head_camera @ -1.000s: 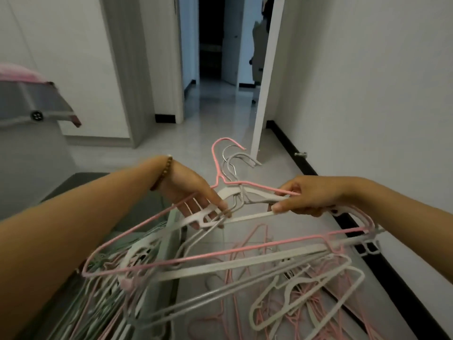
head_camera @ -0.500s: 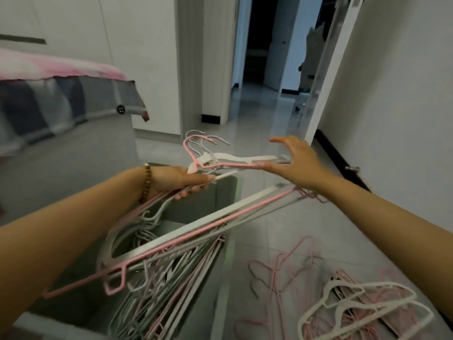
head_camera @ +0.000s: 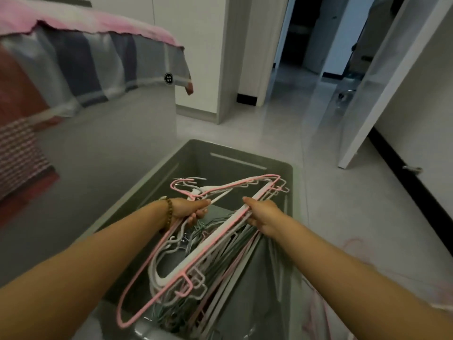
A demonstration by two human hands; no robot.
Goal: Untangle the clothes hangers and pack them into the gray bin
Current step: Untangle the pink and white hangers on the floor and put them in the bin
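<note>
Both bare hands grip one bundle of pink and white hangers (head_camera: 210, 246) just above the gray bin (head_camera: 245, 157): my left hand (head_camera: 190, 209) curls round the necks, my right hand (head_camera: 261, 213) round the bars. More hangers (head_camera: 228, 273) lie inside the bin.

The pink-and-white hanger bundle (head_camera: 215, 241) I hold lies tilted, hooks far, over the open gray bin (head_camera: 220, 155) containing loose hangers (head_camera: 228, 273).

Hidden and cropped zones
Hangers (head_camera: 215, 238) cover the gray bin (head_camera: 196, 158) floor; its near rim is cut off below. Right hand (head_camera: 263, 214) fingertips hidden under them. Floor hangers (head_camera: 354, 242), near right, blurred.
</note>
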